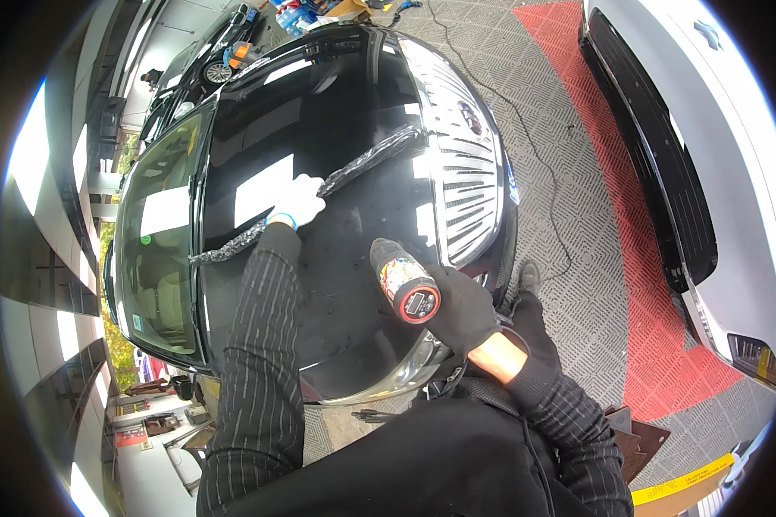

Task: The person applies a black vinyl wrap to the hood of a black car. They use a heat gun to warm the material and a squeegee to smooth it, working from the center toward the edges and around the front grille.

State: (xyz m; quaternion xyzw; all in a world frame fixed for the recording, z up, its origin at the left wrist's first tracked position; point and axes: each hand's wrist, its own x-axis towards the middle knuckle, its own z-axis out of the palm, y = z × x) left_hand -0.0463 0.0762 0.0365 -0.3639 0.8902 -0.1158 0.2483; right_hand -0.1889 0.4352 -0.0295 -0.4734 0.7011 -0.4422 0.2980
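My left hand, in a white glove, is closed on a long crumpled dark strip of film or wrap lying diagonally across the glossy black car hood. The strip runs from the windshield's edge to near the chrome grille. My right hand, in a black glove, grips a heat gun with a colourful sticker-covered body and a small display at its back. The gun is held over the hood, right of the strip, its dark nozzle pointed toward the upper left.
The windshield borders the hood at left. A white car stands at right, beside red-and-grey floor tiles. A black cable crosses the floor. Another dark car and water bottles are behind. A yellow-edged box lies at lower right.
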